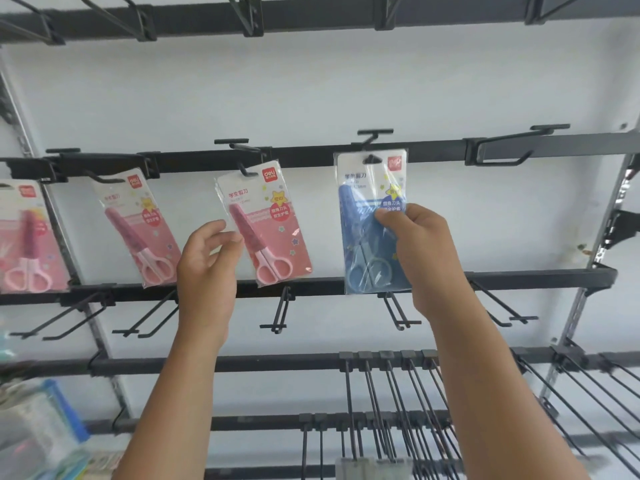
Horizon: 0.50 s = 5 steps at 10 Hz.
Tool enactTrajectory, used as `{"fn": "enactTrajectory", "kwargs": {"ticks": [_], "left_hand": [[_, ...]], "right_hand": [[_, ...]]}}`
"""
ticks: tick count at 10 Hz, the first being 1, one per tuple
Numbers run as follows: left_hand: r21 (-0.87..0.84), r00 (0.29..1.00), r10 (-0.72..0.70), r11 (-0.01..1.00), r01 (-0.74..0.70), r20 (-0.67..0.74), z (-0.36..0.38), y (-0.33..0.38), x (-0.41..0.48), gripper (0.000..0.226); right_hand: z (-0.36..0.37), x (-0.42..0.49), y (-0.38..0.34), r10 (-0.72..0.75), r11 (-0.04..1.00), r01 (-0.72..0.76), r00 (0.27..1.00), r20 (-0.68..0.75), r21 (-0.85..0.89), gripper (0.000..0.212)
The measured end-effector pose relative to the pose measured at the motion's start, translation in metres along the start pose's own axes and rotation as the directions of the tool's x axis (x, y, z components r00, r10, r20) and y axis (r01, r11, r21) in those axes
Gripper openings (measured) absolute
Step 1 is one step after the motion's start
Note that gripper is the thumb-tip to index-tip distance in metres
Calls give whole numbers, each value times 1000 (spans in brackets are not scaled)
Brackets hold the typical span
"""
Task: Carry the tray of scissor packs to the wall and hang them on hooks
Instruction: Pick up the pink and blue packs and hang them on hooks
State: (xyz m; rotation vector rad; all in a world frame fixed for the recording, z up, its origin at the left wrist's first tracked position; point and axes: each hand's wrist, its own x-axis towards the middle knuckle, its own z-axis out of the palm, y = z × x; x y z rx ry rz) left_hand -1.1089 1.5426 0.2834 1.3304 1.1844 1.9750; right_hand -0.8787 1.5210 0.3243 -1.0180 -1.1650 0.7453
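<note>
The right hand (420, 251) pinched the blue scissor pack (372, 223) at its right edge, its hang hole on a hook (374, 140). The left hand (207, 261) hovered open beside a hung pink scissor pack (266, 226). The packs looked light, thin and slippery, best gripped by the card edge.

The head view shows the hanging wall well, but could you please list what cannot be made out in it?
- Tray: outside the head view; not seen at all.
- Leftmost pink pack: cut off by the left edge.
- Blue pack: the right hand covers its lower right side and some print.
- Items at lower left: blurred, unidentifiable.
- Small print on the packs: too small to read.
</note>
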Motion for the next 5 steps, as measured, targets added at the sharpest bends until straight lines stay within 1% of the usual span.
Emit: {"fn": "enactTrajectory", "kwargs": {"ticks": [1,2,3,4,5], "left_hand": [[43,999,13,999,-12,-31,-2,2,-8,28],[113,996,57,992,-50,-61,-3,5,-18,31],[206,993,97,975,-82,-65,-6,12,-29,32],[324,989,142,938,-121,-42,-9,21,-42,33],[452,972,233,869,-201,-16,-14,32,-62,33]], "right_hand": [[1,-6,11,-28,998,28,1000,8,-58,27],[1,-11,14,-87,990,85,996,-9,-114,22],[-6,-18,12,-128,974,127,992,6,-188,30],[-17,-32,12,-196,925,186,981,3,-331,37],[-24,-48,12,-336,755,258,942,-19,-603,52]]}}
